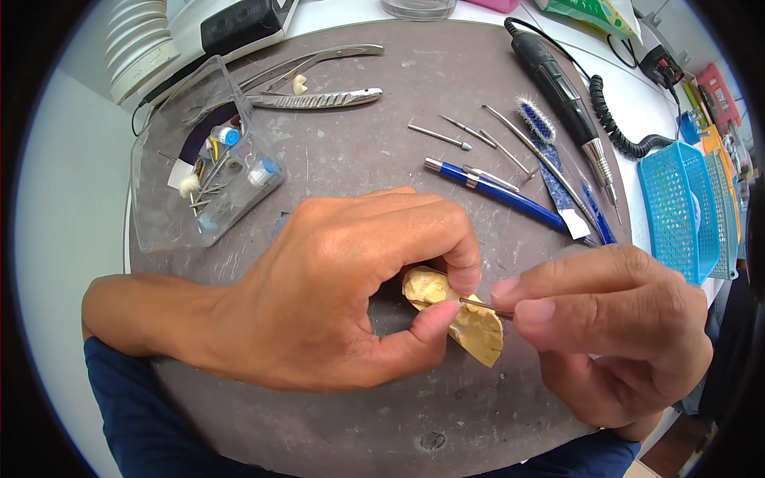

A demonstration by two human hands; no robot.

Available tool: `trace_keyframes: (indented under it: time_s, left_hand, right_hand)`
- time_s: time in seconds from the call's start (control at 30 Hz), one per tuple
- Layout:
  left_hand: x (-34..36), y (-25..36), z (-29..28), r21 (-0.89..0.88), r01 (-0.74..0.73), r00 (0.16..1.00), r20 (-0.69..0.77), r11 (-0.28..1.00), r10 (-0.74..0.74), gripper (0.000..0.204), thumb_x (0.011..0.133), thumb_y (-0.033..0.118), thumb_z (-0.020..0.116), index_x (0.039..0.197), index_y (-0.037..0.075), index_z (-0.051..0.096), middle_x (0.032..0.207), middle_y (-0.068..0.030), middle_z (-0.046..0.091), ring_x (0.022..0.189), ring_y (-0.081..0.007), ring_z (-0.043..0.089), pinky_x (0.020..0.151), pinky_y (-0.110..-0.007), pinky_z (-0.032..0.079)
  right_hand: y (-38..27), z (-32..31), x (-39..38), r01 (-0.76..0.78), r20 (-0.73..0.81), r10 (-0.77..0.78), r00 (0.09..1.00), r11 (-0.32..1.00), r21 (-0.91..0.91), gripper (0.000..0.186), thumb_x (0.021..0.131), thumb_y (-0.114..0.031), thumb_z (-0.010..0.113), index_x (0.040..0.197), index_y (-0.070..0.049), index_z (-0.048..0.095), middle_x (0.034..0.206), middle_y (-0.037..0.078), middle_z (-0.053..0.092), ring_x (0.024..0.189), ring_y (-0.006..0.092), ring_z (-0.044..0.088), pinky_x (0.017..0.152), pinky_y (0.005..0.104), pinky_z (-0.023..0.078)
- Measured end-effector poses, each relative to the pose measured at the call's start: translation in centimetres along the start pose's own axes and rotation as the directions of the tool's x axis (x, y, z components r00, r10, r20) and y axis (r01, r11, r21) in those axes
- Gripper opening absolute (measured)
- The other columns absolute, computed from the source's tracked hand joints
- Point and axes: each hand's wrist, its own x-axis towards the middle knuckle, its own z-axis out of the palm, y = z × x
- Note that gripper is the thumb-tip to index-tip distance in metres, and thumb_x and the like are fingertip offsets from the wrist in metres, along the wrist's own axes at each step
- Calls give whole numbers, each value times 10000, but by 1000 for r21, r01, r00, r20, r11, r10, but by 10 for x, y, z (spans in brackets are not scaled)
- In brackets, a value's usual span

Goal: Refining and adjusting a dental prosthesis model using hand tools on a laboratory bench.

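My left hand (pixel 351 279) is closed at a yellow plaster dental cast (pixel 480 336), its thumb and forefinger pressing on either side of the cast's upper part. Whether a small piece sits between those fingertips cannot be made out. In a pinch of thumb and fingers, my right hand (pixel 621 319) holds a thin metal instrument (pixel 484 306). The instrument's tip meets the cast right beside the left fingertips; its other end is hidden in the hand. Just beyond the hands lies a blue mechanical pencil (pixel 510 201).
Several metal burs (pixel 440 137), a blue-handled brush (pixel 542 135) and a black rotary handpiece (pixel 558 88) lie at the far right. A clear plastic box (pixel 147 215) of small parts stands left, by metal calipers (pixel 319 99) and a tooth-coloured crown (pixel 300 84). A blue basket (pixel 668 207) is at right.
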Motion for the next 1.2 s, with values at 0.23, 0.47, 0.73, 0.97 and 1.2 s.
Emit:
trace_keyframes:
  time_s: [0.23, 0.47, 0.73, 0.97, 1.2]
  left_hand:
    - [5, 2, -1, 16, -5, 1000, 29, 1000, 5, 174, 823, 60, 749, 921, -30, 637, 947, -168, 703, 825, -202, 683, 721, -287, 536]
    - [1, 1, -6, -16, 25, 999, -36, 1000, -25, 172, 786, 19, 727, 931, -44, 660, 970, -168, 714, 871, -223, 666, 774, -314, 521]
    - [6, 1, -8, -63, -69, 998, -6, 996, 68, 216, 801, 34, 733, 988, -59, 676, 988, -171, 714, 868, -233, 664, 773, -321, 521]
    - [-4, 19, -22, -39, 10, 993, 115, 999, -5, 310, 821, -19, 643, 1125, -60, 686, 1072, -225, 697, 932, -250, 689, 793, -345, 563]
    - [1, -5, -13, 99, -341, 939, 81, 935, 334, 387, 850, -70, 638, 1236, -53, 664, 1188, -228, 667, 1005, -266, 688, 859, -352, 567]
  right_hand:
    - [-5, -18, 2, -34, 80, 48, 996, 984, -176, 275, 743, 19, 830, 969, -36, 684, 891, 145, 696, 791, 175, 658, 623, 255, 528]
    - [5, -1, 3, 44, 27, -40, 999, 990, -137, 415, 742, 55, 826, 1100, 8, 621, 912, 133, 690, 808, 174, 659, 642, 241, 527]
    - [-9, -10, 9, 76, 79, -67, 995, 990, -118, 454, 749, 153, 761, 1147, 30, 581, 958, 150, 689, 824, 196, 685, 684, 269, 572]
    - [-11, 0, -2, 47, 20, -44, 999, 980, -195, 361, 736, 127, 763, 1035, -51, 667, 929, 130, 687, 807, 190, 685, 671, 266, 570]
    - [-16, -3, -1, 136, 143, -111, 983, 975, -178, 302, 708, 32, 822, 966, -67, 701, 888, 123, 686, 710, 170, 682, 573, 253, 541]
